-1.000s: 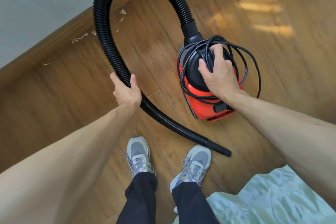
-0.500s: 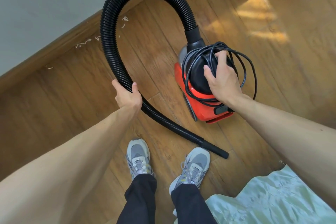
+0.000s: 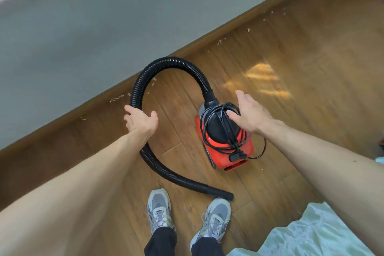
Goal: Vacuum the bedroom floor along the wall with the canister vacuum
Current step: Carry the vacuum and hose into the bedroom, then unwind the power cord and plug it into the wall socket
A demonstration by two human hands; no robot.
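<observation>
A small red canister vacuum with a black top stands on the wooden floor, and its black power cord is coiled around the top. A black ribbed hose arches from the top toward the wall and curls back, so its nozzle end lies on the floor by my shoes. My left hand hovers over the hose with fingers spread, not gripping it. Just above the vacuum's top is my right hand, open, with its thumb near the cord.
A grey wall with a wooden baseboard runs diagonally across the view. Pale scraps of debris lie scattered on the floor along it. A light bedsheet fills the lower right corner. My grey shoes stand close to the nozzle.
Both hands have let go: the right hand lifted off the vacuum's top and cord, and the left opened off the hose. The vacuum now rests on the floor, and the view has pulled back.
</observation>
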